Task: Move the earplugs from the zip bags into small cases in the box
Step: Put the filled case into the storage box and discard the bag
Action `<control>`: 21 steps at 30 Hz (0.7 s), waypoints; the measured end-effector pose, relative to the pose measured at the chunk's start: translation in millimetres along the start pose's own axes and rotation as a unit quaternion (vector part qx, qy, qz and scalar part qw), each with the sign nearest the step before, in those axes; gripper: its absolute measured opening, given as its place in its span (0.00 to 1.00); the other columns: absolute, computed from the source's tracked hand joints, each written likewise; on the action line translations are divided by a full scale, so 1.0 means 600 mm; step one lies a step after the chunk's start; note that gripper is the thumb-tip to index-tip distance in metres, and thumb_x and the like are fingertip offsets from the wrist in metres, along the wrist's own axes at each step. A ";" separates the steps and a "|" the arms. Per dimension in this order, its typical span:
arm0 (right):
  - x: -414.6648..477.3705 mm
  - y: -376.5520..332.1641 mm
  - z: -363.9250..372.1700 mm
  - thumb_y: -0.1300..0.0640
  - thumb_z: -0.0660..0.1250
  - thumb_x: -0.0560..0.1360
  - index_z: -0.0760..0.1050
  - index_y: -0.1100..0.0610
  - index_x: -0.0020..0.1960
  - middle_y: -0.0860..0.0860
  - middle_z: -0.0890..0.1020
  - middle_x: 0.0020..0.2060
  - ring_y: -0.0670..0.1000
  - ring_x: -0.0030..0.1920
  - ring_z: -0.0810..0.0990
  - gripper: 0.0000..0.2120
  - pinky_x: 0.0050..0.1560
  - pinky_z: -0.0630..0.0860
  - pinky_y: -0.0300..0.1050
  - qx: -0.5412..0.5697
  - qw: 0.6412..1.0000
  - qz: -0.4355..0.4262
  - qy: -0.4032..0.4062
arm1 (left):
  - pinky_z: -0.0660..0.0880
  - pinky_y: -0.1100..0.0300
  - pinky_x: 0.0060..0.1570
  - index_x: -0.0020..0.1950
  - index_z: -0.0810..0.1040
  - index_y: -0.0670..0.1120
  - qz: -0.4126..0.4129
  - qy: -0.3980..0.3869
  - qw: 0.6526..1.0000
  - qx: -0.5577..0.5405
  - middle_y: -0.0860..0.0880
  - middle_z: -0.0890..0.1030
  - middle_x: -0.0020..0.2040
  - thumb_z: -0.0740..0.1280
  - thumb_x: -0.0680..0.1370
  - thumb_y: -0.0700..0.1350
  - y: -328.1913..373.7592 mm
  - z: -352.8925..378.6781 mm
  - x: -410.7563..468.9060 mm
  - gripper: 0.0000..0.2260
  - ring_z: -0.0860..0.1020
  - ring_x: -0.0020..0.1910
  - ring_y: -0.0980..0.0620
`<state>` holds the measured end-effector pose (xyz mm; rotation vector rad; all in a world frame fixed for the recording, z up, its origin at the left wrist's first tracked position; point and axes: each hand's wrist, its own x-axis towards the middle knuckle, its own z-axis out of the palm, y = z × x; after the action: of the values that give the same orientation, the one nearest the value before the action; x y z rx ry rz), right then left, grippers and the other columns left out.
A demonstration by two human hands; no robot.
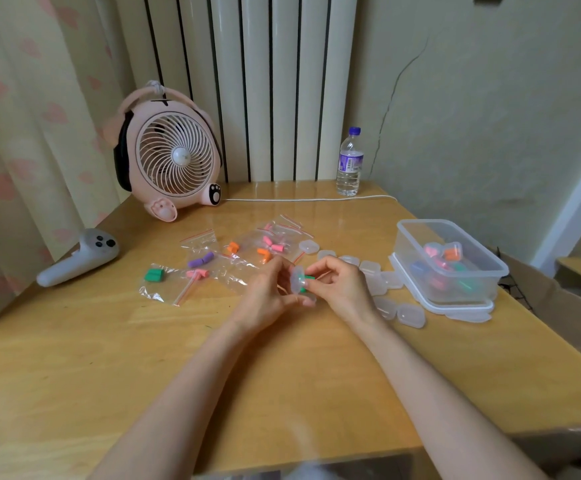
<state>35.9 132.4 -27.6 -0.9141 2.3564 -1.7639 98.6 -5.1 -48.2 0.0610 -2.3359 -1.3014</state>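
On a wooden table point(282, 375) set against a radiator point(264, 81), the 2 hands were together at mid-table: the left hand point(268, 292) held a small case point(297, 279) and the right hand point(342, 285) pinched green earplugs point(308, 278) at its mouth. This looked like the filling step. The next move would call for seating the plugs, snapping the lid shut, and carrying the case to the box point(406, 251) on the right. The zip bags point(212, 258) just beyond the hands had earplugs in them.

A pink fan point(174, 157) stands on the table point(109, 341); right of it a water bottle point(349, 162), front-left a white controller point(79, 258).
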 end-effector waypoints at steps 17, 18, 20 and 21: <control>0.007 0.002 -0.015 0.63 0.75 0.67 0.81 0.54 0.39 0.46 0.76 0.37 0.41 0.32 0.70 0.05 0.37 0.66 0.30 -0.039 0.999 -0.037 0.000 | 0.76 0.49 0.47 0.50 0.70 0.50 -0.014 -0.017 0.998 -0.065 0.48 0.78 0.45 0.78 0.65 0.42 0.007 -0.002 -0.005 0.21 0.78 0.41 0.49; 0.008 0.003 -0.013 0.62 0.75 0.67 0.81 0.53 0.39 0.47 0.76 0.37 0.42 0.33 0.70 0.06 0.38 0.67 0.30 -0.048 0.998 -0.034 -0.011 | 0.76 0.49 0.47 0.51 0.70 0.50 -0.013 -0.019 0.997 -0.068 0.47 0.78 0.45 0.78 0.65 0.42 0.008 -0.002 -0.005 0.22 0.77 0.41 0.50; 0.009 0.005 -0.013 0.62 0.74 0.68 0.80 0.52 0.39 0.46 0.78 0.37 0.41 0.34 0.72 0.06 0.39 0.68 0.31 -0.035 0.999 -0.027 -0.013 | 0.76 0.51 0.47 0.52 0.69 0.48 -0.012 -0.017 0.997 -0.072 0.44 0.79 0.45 0.77 0.66 0.41 0.009 -0.003 -0.006 0.21 0.77 0.41 0.50; 0.010 0.006 -0.015 0.63 0.72 0.69 0.80 0.52 0.40 0.45 0.79 0.37 0.39 0.34 0.73 0.06 0.40 0.68 0.30 -0.019 1.000 -0.021 -0.006 | 0.76 0.52 0.46 0.52 0.70 0.47 -0.014 -0.012 0.997 -0.074 0.44 0.79 0.46 0.77 0.66 0.41 0.009 -0.005 -0.006 0.21 0.77 0.41 0.50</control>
<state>26.1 137.9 -26.1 -0.9827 2.3891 -1.7296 103.7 -3.5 -43.9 0.0291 -2.2584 -1.4933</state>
